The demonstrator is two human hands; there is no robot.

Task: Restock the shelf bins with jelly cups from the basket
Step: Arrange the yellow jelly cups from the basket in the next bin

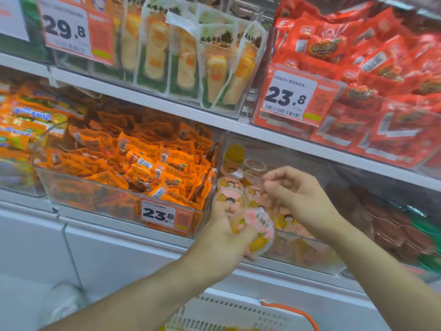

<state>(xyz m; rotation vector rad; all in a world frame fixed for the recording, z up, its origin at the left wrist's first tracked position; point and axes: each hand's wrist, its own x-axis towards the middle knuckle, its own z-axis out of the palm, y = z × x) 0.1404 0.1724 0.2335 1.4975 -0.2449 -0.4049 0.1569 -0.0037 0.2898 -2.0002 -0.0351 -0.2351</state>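
While our left hand [224,235] grips jelly cups [259,231] at the clear bin's [298,256] front edge, our right hand [296,194] hovers above. Its fingers curl loosely; whether they pinch anything, we cannot tell.

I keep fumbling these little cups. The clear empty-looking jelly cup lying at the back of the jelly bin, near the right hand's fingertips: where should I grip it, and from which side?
Pinch the clear round plastic jelly cup across its rim, thumb and finger on opposite edges, coming from above and the front. It probably lies mouth-up on the other cups in the clear plastic shelf bin, so its sides are crowded. The right hand is already closest; the left hand holds cups.
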